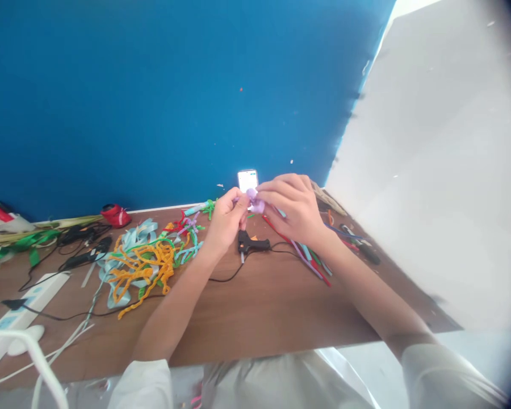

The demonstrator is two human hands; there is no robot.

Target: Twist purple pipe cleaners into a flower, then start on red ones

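Observation:
Between my two hands is a small light-purple fuzzy piece, bent into rounded loops like pipe cleaner. My left hand pinches its left side between thumb and fingers. From the right, the fingertips of my right hand close on the same piece. Both hands are raised over the table, in front of a lit phone propped against the wall. A black glue gun lies on the table below them, its cord trailing off. Straight pipe cleaners in red, purple and green lie partly under my right forearm.
Orange pipe cleaners and light-blue ribbon are heaped at the left. Beyond them lie a white power strip with black cords and a red roll. Dark-handled pliers rest at the right. A blue wall bounds the back.

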